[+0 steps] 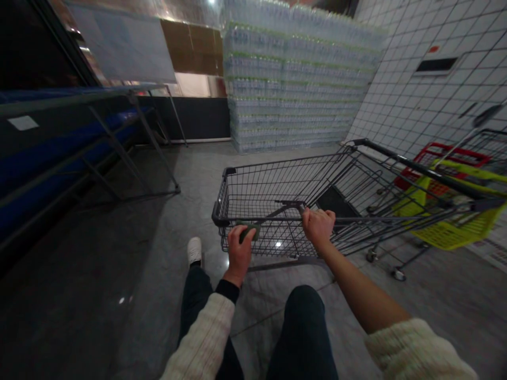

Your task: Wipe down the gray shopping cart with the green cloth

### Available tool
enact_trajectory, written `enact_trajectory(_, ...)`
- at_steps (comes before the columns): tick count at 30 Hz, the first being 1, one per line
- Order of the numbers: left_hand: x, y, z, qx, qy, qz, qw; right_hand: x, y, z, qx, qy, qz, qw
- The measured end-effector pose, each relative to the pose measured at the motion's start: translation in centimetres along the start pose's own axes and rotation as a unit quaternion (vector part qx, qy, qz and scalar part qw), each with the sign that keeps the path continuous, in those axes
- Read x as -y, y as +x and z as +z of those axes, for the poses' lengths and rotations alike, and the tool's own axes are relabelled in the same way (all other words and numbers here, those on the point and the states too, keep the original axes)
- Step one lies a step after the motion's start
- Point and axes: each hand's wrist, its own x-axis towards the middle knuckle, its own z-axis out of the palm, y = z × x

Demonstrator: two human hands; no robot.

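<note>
A dark wire shopping cart [269, 184] stands in front of me, its narrow end to the left and its handle to the right. My left hand [239, 252] is closed on a dark green pad [250, 233] at the cart's near top rim. Over the same rim, further right, my right hand [318, 227] is wrapped round the grip of a slim dark tool [291, 203] with a narrow, bar-like end. That tool lies above the basket; its exact kind is unclear. A dark strip runs from it toward the green pad, and I cannot tell whether they join.
Tall stacks of wrapped water bottles [293, 84] stand behind the cart. To the right are a yellow basket cart [455, 232] and a red basket [412, 163] near the tiled wall [396, 79]. A metal rack with blue shelves [43, 163] lines the left.
</note>
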Motion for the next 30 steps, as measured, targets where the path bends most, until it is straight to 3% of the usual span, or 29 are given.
enact_trajectory(2,-0.6,1.3,0.6,0.0,0.003,0.028,1.0,-0.1,-0.1,0.0,0.002,0.0,-0.002,1.0)
enact_trajectory(4,-0.4,0.6,1.5,0.028,0.019,0.041,0.999,-0.2,-0.1,0.0,0.003,0.001,-0.005,1.0)
enact_trajectory(7,0.9,-3.0,2.5,0.083,0.043,0.017,0.995,-0.1,0.0,-0.1,0.004,0.006,-0.005,1.0)
enact_trajectory(10,1.3,-6.0,2.2,0.117,0.035,-0.022,0.992,0.1,0.0,-0.2,0.001,0.015,-0.001,1.0)
enact_trajectory(12,0.3,-5.6,1.6,0.121,0.01,-0.022,0.992,0.2,0.0,-0.3,0.002,0.02,0.001,1.0)
enact_trajectory(15,-2.4,-2.0,1.1,0.098,-0.034,0.016,0.994,0.1,0.0,-0.4,0.01,0.024,0.006,1.0)
enact_trajectory(19,-4.3,2.0,2.8,0.072,-0.035,0.052,0.995,0.0,0.0,-0.5,0.022,0.027,0.008,0.999)
enact_trajectory(23,-2.7,-0.7,4.8,0.114,0.008,0.066,0.991,0.2,0.1,-0.8,0.019,0.02,0.011,1.0)
enact_trajectory(27,-1.7,-4.4,4.7,0.192,0.044,0.044,0.979,0.4,0.3,-0.5,0.004,0.015,0.014,1.0)
enact_trajectory(30,-3.4,-3.3,3.8,0.165,0.007,0.078,0.983,0.3,0.2,-0.2,-0.002,0.021,0.013,1.0)
